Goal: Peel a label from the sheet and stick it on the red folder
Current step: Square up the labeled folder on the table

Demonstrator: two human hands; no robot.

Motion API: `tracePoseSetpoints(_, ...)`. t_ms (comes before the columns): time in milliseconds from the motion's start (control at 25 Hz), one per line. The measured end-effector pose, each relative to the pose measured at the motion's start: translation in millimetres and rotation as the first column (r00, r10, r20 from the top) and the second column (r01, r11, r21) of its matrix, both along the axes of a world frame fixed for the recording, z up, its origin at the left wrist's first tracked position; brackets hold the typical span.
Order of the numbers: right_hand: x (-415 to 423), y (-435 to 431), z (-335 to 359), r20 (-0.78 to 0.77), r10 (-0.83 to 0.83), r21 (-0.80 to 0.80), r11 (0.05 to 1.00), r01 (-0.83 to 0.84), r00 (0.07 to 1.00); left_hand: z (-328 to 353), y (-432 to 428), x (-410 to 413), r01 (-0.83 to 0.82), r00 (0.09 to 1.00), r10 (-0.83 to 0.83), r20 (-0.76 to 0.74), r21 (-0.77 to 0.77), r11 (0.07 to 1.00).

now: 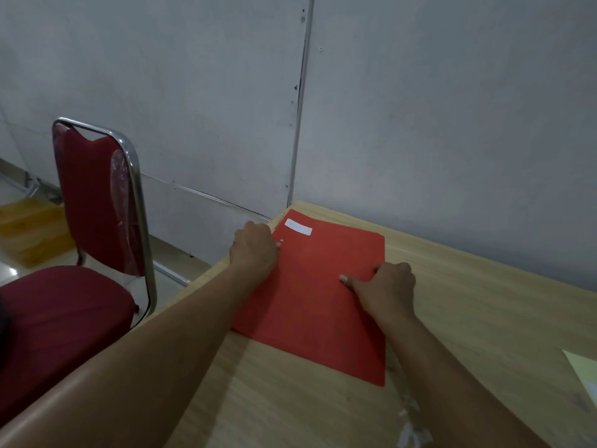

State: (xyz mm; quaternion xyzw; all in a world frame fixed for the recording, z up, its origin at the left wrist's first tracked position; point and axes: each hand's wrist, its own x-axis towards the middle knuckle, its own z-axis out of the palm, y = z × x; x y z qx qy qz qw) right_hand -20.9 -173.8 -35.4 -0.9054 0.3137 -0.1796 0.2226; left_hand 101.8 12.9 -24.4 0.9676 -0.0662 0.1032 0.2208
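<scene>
The red folder (316, 295) lies flat near the far left corner of the wooden table (468, 318). A white label (298, 227) is stuck near the folder's far left corner. My left hand (255, 248) rests on the folder's left edge, fingers curled down over that edge. On the folder's right part my right hand (386, 287) presses down with its fingers bent and the thumb stretched to the left. A pale sheet (584, 371) shows at the right edge of the view, mostly cut off.
A red padded chair (97, 202) with a chrome frame stands left of the table. A grey panel wall (420, 108) runs right behind the table. Some crumpled clear scraps (412, 425) lie on the table beside my right forearm.
</scene>
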Motion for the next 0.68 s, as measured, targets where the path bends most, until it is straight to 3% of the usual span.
tracePoseSetpoints(680,5.8,1.8,-8.7,0.051,-0.025,-0.064,0.998,0.029,0.998,-0.5,0.6,2.7,0.021,1.000,-0.021,0.013,0.015,1.000)
